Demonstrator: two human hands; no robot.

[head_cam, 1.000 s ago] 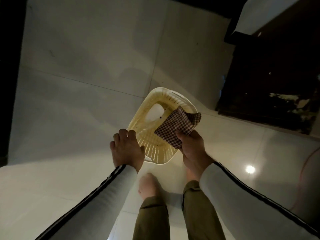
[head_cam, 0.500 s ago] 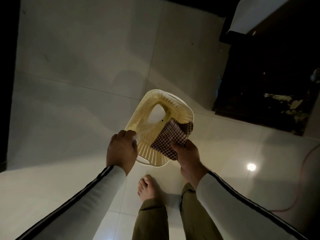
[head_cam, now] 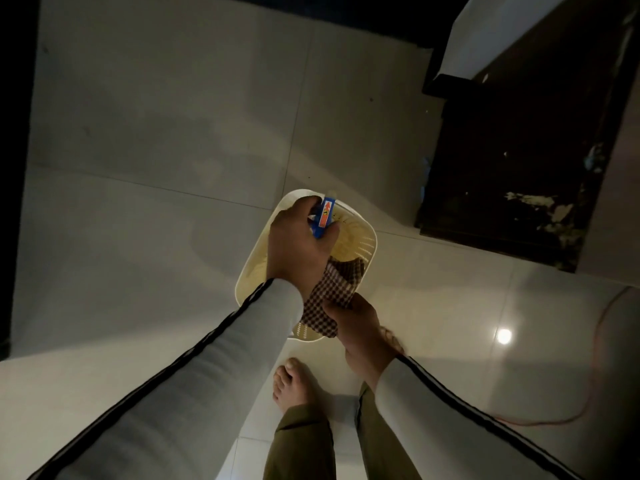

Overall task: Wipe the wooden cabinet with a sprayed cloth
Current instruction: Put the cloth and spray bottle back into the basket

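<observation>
Item: spray bottle [head_cam: 323,219], blue trigger head with an orange arrow label, lying in a cream perforated basket [head_cam: 364,247] on the tiled floor [head_cam: 166,174]. Change noted: half a second ago the left hand [head_cam: 297,244] rested on the basket's near rim with nothing in it; it has now reached in, and its fingers and thumb are curled round the bottle's head. Bearing on the task: the spraying step is about to start, and no wiping has been done yet. Orientation: the head's long axis runs nearly straight away from the person, pale nozzle tip at the far end, pointing at the basket's far rim rather than at the cloth. The bottle's body is hidden under the hand, so it probably lies flat, but this cannot be confirmed. Item: checked cloth [head_cam: 335,292], pinched at its near end by the right hand [head_cam: 358,325], draped over the basket's near rim, long axis slanting up and to the right. Item: wooden cabinet [head_cam: 512,150], dark, well apart to the right, untouched. Also present: one bare foot [head_cam: 294,382].
</observation>
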